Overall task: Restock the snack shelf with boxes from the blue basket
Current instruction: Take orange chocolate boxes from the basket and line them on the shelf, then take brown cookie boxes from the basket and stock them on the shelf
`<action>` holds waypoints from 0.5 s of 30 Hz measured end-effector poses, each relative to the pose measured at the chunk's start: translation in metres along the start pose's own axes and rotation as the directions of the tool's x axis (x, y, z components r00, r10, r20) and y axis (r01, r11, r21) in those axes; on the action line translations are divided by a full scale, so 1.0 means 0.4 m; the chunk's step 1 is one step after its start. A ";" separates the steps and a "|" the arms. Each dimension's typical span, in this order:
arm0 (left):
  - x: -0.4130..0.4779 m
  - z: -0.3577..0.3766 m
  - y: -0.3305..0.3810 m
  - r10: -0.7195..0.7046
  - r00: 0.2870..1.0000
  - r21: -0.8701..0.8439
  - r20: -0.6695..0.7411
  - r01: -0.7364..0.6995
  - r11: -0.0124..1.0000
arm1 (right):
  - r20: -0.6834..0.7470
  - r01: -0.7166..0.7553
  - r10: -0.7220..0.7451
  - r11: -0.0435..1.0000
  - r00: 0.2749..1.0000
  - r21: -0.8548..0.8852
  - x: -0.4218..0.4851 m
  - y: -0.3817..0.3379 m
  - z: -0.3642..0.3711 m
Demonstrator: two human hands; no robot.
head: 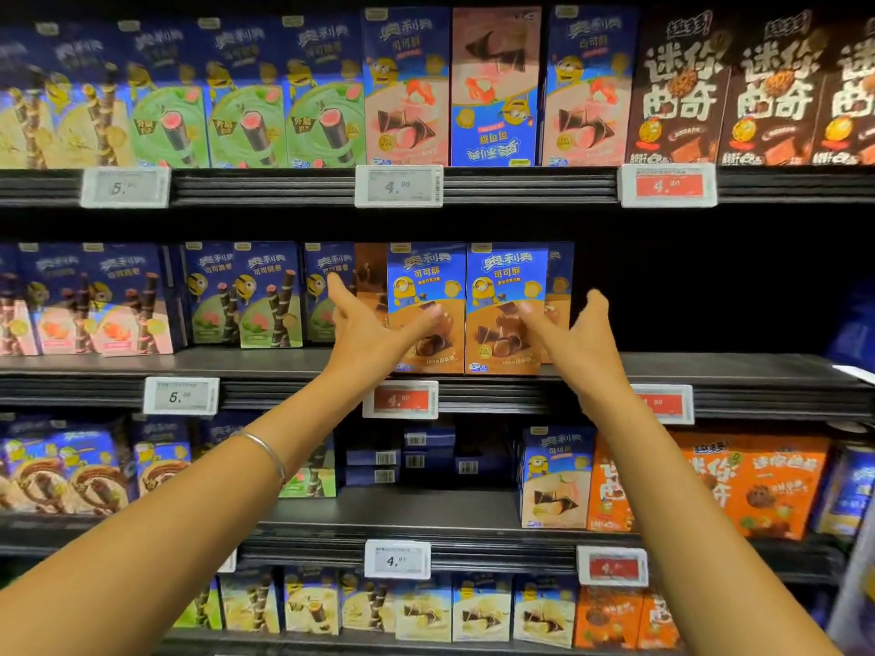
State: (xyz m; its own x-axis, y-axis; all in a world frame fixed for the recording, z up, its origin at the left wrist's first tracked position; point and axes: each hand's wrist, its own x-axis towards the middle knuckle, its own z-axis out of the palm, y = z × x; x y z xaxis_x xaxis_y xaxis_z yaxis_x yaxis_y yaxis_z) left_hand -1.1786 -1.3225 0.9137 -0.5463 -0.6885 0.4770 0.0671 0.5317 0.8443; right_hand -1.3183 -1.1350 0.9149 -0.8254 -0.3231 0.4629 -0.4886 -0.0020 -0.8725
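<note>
Rack: we face a black metal shelving rack (757, 371) of four tiers, lined with upright snack cartons.
Top tier: we see blue cardboard boxes with pink fronts (407, 87). One pink-and-blue box (495, 87) among them stands upside down. Dark brown boxes with white lettering (677, 87) fill the right end.
Third tier: orange cardboard boxes (757, 485) stand at the right. In the middle lie dark blue boxes with barcodes facing out (416, 459).
Second tier, task boxes: the left blue-and-brown cardboard box (421, 286) and the right blue-and-brown cardboard box (502, 286) stand upright, touching side by side at the front edge. More of the same kind show behind them.
Neighbours: blue boxes with green fronts (270, 300) stand just beside them on the left, set further back.
Left hand (369, 329): spread, thumb up, with straight fingers resting on the left box's front.
Right hand (582, 338): spread likewise, with fingertips on the right box's front.
In the way: our right forearm hides most of one red price tag (663, 403). Our left wrist crosses the corner of another red price tag (401, 399).
Wrist: a thin silver bangle (265, 452) circles our left forearm.
</note>
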 end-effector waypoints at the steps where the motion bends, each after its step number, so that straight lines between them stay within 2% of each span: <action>1: -0.015 -0.007 0.003 0.033 0.999 -0.020 -0.043 -0.034 0.999 | -0.065 0.017 -0.015 1.000 0.998 0.018 -0.016 0.001 -0.005; 5: -0.120 -0.038 -0.024 0.190 0.952 -0.056 -0.240 -0.209 0.976 | -0.229 0.220 -0.174 0.956 0.958 0.193 -0.148 0.019 -0.019; 8: -0.258 -0.032 -0.117 0.279 0.901 -0.072 -0.333 -0.319 0.945 | -0.196 0.291 -0.237 0.899 0.952 0.327 -0.299 0.105 -0.002; 10: -0.366 -0.016 -0.188 0.284 0.896 -0.096 -0.342 -0.334 0.938 | -0.092 0.221 -0.201 0.905 0.975 0.364 -0.403 0.192 0.021; 12: -0.485 0.006 -0.281 0.205 0.941 -0.095 -0.268 -0.238 0.967 | 0.074 0.032 -0.060 0.940 0.995 0.339 -0.505 0.321 0.049; 14: -0.600 0.018 -0.380 0.086 0.981 -0.096 -0.175 -0.104 0.990 | 0.242 -0.170 0.115 0.960 0.963 0.224 -0.605 0.465 0.080; 15: -0.648 0.018 -0.426 0.017 0.991 -0.091 -0.130 -0.028 0.995 | 0.320 -0.270 0.210 0.950 0.924 0.155 -0.652 0.534 0.094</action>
State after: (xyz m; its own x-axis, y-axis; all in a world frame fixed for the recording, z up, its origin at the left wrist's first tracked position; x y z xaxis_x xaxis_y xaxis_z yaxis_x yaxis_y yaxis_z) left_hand -1.0543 -1.2310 0.6444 -0.4323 -0.7377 0.5186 0.1580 0.5042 0.8490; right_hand -1.1966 -1.0868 0.6019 -0.7745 -0.6020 0.1942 -0.1977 -0.0612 -0.9783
